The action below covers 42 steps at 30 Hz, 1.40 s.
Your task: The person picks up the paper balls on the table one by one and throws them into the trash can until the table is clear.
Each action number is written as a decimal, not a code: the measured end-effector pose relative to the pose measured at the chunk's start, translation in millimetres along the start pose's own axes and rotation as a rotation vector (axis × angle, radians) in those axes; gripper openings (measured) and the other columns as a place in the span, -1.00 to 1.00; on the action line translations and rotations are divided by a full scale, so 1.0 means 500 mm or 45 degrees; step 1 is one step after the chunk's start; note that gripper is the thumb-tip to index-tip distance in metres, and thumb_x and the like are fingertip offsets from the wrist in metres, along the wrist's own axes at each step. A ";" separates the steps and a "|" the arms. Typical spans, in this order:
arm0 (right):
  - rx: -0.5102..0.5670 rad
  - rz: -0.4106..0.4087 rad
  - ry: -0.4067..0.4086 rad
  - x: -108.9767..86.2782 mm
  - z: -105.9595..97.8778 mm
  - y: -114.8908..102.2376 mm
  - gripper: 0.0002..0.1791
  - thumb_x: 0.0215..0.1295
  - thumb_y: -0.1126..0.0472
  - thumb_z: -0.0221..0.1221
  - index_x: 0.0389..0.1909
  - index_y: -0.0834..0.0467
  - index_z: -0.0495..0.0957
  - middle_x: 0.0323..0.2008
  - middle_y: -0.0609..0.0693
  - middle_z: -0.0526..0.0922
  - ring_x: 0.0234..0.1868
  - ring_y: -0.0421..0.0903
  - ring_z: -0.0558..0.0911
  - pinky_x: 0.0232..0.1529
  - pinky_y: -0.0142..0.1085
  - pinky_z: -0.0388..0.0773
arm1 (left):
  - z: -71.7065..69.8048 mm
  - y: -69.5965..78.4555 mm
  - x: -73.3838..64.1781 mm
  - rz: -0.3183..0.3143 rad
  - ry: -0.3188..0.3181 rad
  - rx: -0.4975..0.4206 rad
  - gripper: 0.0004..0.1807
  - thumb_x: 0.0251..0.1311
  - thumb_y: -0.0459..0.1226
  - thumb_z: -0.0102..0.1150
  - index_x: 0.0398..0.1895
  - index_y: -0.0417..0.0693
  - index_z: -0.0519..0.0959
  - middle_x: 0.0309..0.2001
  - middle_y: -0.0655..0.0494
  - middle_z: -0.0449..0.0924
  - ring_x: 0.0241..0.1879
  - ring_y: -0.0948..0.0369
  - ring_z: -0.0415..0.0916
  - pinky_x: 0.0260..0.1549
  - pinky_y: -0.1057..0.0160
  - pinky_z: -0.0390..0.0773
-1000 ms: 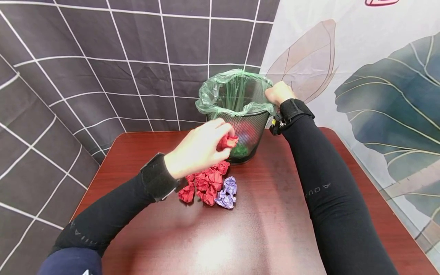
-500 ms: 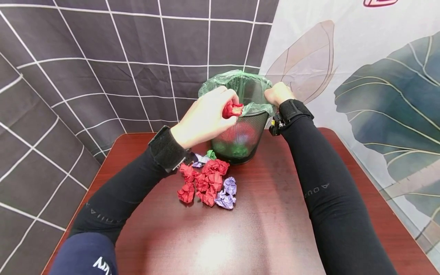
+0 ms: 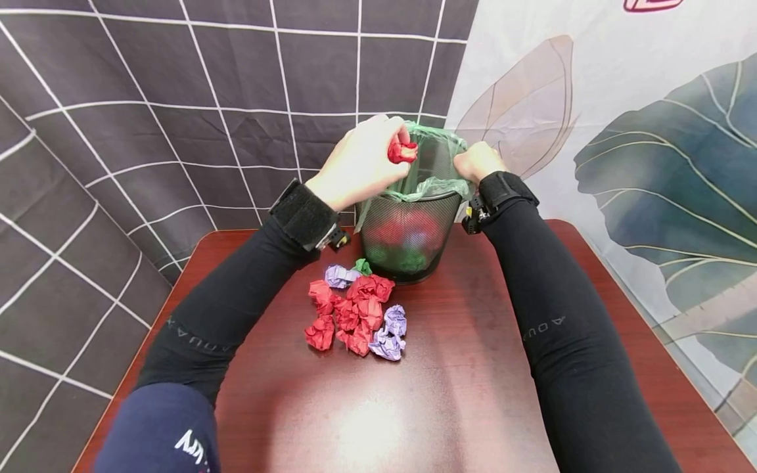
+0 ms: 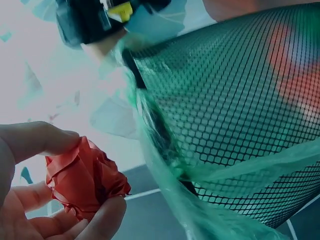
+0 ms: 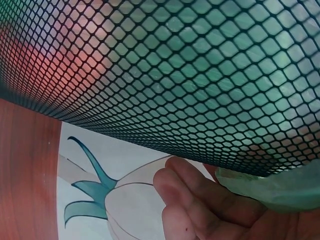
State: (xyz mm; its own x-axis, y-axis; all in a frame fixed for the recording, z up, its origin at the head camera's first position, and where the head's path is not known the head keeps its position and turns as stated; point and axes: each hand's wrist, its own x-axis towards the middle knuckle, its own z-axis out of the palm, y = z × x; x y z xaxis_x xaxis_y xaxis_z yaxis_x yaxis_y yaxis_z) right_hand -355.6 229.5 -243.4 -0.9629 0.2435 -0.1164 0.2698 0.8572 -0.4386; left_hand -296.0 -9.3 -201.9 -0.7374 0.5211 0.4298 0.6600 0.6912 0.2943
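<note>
My left hand (image 3: 363, 161) holds a crumpled red paper ball (image 3: 402, 153) over the left side of a black mesh wastebasket (image 3: 437, 220). In the left wrist view, the thumb and fingers pinch the red ball (image 4: 85, 177) beside the wastebasket's rim. A thin green plastic bag (image 3: 437, 187) lines the basket and folds over its rim. On the right side of the rim, my right hand (image 3: 480, 162) grips the edge and bag, its curled fingers (image 5: 185, 192) against the mesh outside. Red, purple and green shapes show blurred through the mesh.
In front of the basket, several crumpled red paper balls (image 3: 361, 312) lie on the brown table (image 3: 473, 368), with purple balls (image 3: 387, 338) and a green one (image 3: 363, 266) among them. A dark gridded cloth (image 3: 236, 79) and a leaf-print cloth (image 3: 621, 197) stand behind.
The left hand has risen with the red paper ball from in front of the wastebasket to above its rim, uncovering purple and green balls on the table. The right hand stays put.
</note>
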 end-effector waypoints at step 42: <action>-0.075 -0.038 -0.011 -0.005 -0.023 0.016 -0.40 0.35 0.09 -0.28 0.17 0.39 0.47 0.37 0.36 0.38 0.18 0.26 0.55 0.15 -0.04 0.54 | 0.054 0.042 -0.191 0.076 0.081 0.022 -0.75 0.22 -0.13 0.22 -0.07 0.04 0.59 -0.08 0.15 0.59 0.01 0.15 0.52 -0.02 0.10 0.54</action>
State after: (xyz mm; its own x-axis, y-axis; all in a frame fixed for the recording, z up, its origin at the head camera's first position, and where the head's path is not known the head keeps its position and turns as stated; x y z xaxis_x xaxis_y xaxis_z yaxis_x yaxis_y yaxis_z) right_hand -351.0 240.9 -236.2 -0.9704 0.2140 -0.1118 0.2409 0.8893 -0.3887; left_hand -215.4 -31.2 -259.6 -0.6859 0.5289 0.4999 0.6993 0.6690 0.2518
